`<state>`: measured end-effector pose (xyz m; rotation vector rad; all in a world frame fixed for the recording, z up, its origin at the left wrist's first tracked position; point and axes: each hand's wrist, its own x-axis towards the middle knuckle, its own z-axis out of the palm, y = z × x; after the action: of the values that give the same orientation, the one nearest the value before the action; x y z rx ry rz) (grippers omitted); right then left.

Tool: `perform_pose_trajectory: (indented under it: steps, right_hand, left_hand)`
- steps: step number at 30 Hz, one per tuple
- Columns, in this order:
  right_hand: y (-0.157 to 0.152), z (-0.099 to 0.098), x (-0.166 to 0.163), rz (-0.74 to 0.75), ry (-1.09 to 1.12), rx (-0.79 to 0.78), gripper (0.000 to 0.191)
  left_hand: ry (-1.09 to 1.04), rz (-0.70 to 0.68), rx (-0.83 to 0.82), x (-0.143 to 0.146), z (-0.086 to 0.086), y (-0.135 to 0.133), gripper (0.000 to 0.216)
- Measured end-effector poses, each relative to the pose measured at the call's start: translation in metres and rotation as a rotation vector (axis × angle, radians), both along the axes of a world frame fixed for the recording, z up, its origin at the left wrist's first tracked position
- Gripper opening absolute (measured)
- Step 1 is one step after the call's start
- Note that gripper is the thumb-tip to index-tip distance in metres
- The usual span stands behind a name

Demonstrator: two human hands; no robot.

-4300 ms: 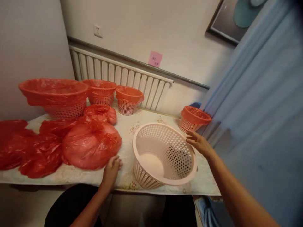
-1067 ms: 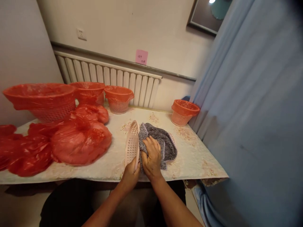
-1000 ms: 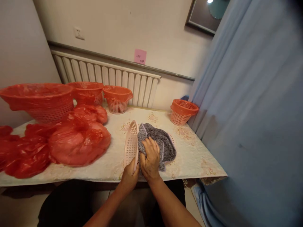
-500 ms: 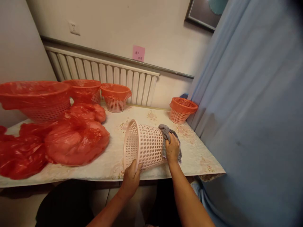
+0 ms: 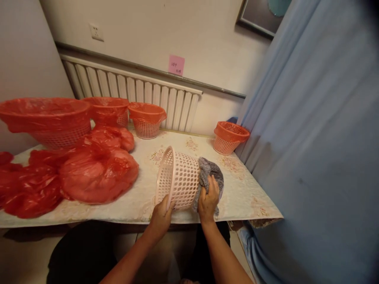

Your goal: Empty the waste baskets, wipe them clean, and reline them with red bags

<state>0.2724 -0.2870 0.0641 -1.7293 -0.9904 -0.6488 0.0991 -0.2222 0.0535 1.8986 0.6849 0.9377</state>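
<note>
A pale pink perforated plastic wastebasket (image 5: 185,179) lies tipped on its side over the table, its mouth facing left. My left hand (image 5: 161,219) grips the near part of its rim, thumb outside. Pressed against the closed end is a grey cloth (image 5: 217,173), bunched under my right hand (image 5: 209,197), whose fingers are curled on it. The cloth covers the wastebasket's base and part of its right side.
Several wastebaskets lined with red bags stand along the back, one (image 5: 148,122) before the radiator (image 5: 177,106) and another (image 5: 229,138) by the blue curtain (image 5: 304,138). Red plastic bags (image 5: 99,173) heap on the left of the flowered tablecloth (image 5: 237,193).
My right hand has slid with the cloth down and toward me around the base. The wastebasket has turned slightly, and my left hand stays on its rim.
</note>
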Motion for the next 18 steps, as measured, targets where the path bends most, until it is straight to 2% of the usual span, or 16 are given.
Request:
perform_pose_trajectory:
  steps: [4, 7, 10, 14, 18]
  right_hand:
    - [0.005, 0.001, -0.051, 0.166, -0.083, -0.064, 0.049]
    - [0.013, 0.011, -0.072, 0.257, -0.131, -0.088, 0.051]
    - [0.022, 0.03, -0.072, 0.31, -0.158, -0.098, 0.051]
    - [0.032, 0.064, -0.059, 0.347, -0.126, -0.165, 0.048]
    - [0.041, 0.092, -0.045, 0.354, -0.106, -0.25, 0.04]
  left_hand:
    - [0.002, -0.006, 0.028, 0.002, -0.005, 0.0, 0.033]
    - [-0.039, -0.002, 0.065, 0.002, -0.011, 0.001, 0.034]
    - [-0.034, 0.017, 0.099, 0.001, -0.014, 0.002, 0.036]
    - [0.031, 0.028, 0.13, 0.002, -0.018, -0.001, 0.027]
    - [0.049, 0.017, 0.17, 0.0, -0.029, -0.01, 0.025]
